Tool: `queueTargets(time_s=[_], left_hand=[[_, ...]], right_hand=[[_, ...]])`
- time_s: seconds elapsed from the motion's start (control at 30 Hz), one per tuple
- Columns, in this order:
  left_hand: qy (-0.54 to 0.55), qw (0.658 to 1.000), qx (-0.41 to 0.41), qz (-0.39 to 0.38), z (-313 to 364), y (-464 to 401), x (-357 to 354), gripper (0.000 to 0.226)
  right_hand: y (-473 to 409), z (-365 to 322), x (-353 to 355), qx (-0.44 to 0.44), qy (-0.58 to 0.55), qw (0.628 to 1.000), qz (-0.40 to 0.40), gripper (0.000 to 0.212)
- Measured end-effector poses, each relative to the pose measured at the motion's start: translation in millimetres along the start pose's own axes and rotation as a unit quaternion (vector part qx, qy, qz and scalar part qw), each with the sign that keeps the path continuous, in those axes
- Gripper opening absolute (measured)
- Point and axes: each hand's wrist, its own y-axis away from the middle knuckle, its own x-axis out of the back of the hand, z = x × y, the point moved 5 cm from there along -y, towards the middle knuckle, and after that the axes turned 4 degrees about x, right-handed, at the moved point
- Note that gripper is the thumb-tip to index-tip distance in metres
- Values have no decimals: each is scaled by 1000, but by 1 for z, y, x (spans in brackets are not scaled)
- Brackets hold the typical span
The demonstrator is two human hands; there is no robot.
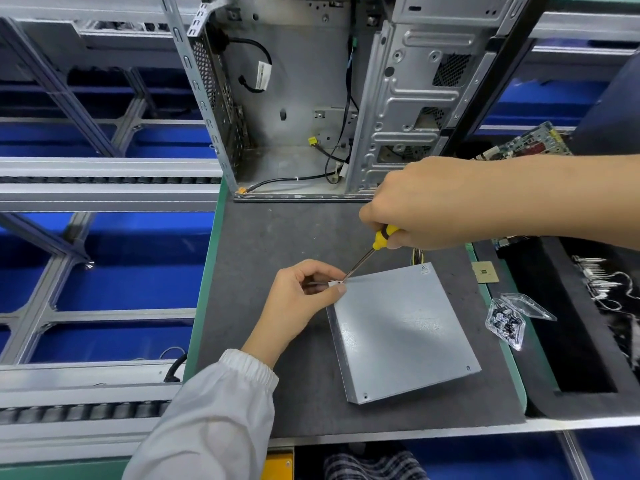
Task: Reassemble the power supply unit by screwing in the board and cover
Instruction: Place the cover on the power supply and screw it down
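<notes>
Power supply unit (405, 332) lies flat on the dark mat (263, 237), cover side up, slightly skewed, toward the right half of the mat. A bundle of coloured wires (416, 255) shows at its far edge.

Your right hand (420, 206) grips the yellow-and-black handle of the screwdriver (372, 249), fingers curled round it. The shaft slants down and left; its tip meets the far left corner of the unit.

Your left hand (299, 299) sits at that same corner, thumb and fingers pinched together around something small and metallic just by the tip. Cannot tell whether it is a screw or a tab on the casing. White sleeve (214, 420) runs up from the lower edge.

Open computer case (298, 98) stands at the back of the mat, loose black cables inside. Right of the unit: a small clear plastic box (507, 323) with dark screws inside, lid open, on the green bench edge. A square chip (485, 271) lies just beyond it. A circuit board (526, 143) is partly visible behind your right forearm.
</notes>
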Motion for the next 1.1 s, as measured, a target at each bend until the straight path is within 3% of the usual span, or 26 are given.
queueTargets(time_s=[0.33,0.53,1.1], left_hand=[[-24,999,-18,11,2,-1,-1,13],[6,998,18,-53,-8,4,-2,37],[64,997,11,-50,-13,8,-1,29]], right_hand=[[-1,-3,-2,-2,-7,1000,10,15],[-1,-2,0,-7,-1,1000,10,18],[-1,-4,8,-5,-3,1000,-7,22]])
